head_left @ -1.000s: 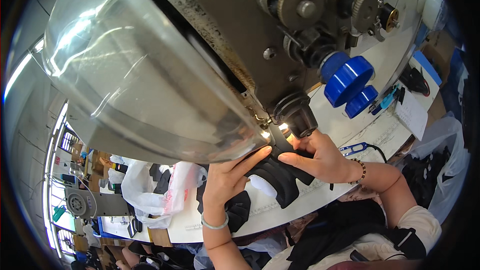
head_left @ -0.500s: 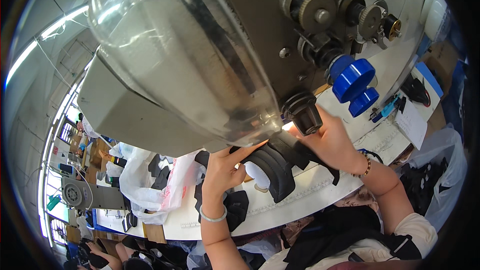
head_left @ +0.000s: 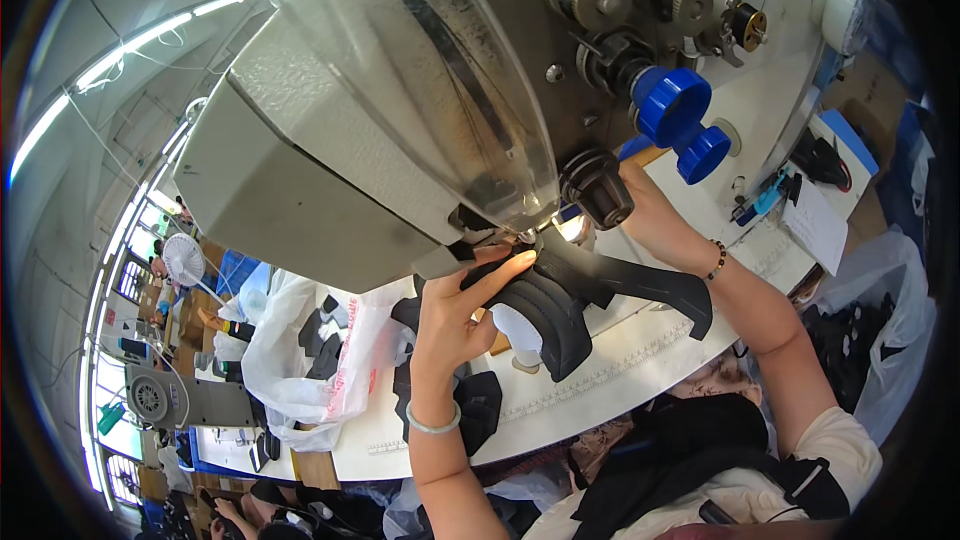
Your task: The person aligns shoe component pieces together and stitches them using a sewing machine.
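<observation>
A black padded fabric piece [head_left: 545, 325] with curved stitched ridges and a pale lining lies under the head of a sewing machine [head_left: 330, 155]. My left hand [head_left: 452, 318] grips its left side, thumb by the pale lining and fingertips close to the lit needle area. From the piece a long black strap [head_left: 655, 288] reaches out to the right and bends downward. My right hand [head_left: 662, 223] is beyond the strap, to the right of the needle area. Its fingers are hidden behind the machine's dark round fitting [head_left: 597, 190].
Blue knobs [head_left: 675, 110] jut from the machine head above my right hand. A plastic bag [head_left: 305, 365] of black pieces sits left, and black scraps [head_left: 478, 410] lie near the table's front edge. Paper [head_left: 812, 225] and a blue tool [head_left: 772, 195] lie right, above another bag [head_left: 890, 310].
My right hand has moved up and away from the strap, behind the machine fitting. The strap now stretches farther right. My left hand stays on the padded piece; the whole view has shifted slightly.
</observation>
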Demonstrator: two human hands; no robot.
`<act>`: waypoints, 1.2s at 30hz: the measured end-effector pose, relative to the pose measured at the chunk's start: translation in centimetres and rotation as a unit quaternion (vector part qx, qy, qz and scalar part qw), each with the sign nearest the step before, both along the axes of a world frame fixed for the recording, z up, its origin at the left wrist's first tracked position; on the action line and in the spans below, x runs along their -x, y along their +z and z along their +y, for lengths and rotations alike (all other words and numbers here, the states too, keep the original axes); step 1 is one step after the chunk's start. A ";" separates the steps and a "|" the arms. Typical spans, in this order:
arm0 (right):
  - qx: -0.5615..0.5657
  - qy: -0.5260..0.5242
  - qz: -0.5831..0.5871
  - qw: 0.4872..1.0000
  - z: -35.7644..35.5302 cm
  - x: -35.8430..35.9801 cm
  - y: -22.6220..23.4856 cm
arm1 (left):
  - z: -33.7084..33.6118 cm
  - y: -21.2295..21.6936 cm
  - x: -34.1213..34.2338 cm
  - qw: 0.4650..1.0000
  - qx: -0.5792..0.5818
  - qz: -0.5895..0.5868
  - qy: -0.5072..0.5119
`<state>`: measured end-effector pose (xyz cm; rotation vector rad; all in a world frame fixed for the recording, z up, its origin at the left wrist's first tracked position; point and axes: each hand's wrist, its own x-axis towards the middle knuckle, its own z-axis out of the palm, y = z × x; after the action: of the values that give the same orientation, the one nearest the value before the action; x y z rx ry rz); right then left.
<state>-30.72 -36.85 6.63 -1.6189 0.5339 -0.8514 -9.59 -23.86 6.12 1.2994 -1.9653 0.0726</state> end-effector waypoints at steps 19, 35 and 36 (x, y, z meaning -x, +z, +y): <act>0.568 -0.123 0.158 0.798 10.7 3.1 3.1 | 0.1 0.4 -0.1 0.999 -0.035 -0.012 0.005; 0.673 -0.216 0.179 0.684 7.7 -0.2 -1.6 | -0.1 0.9 -0.5 0.999 -0.032 -0.008 -0.010; 0.667 -0.223 0.182 0.687 7.7 -0.2 -1.6 | 0.0 0.9 -0.3 0.999 -0.031 -0.008 -0.011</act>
<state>-30.55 -29.10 4.98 -3.1410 0.6222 -1.4522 -9.24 -23.87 7.03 1.3200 -2.0104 0.0111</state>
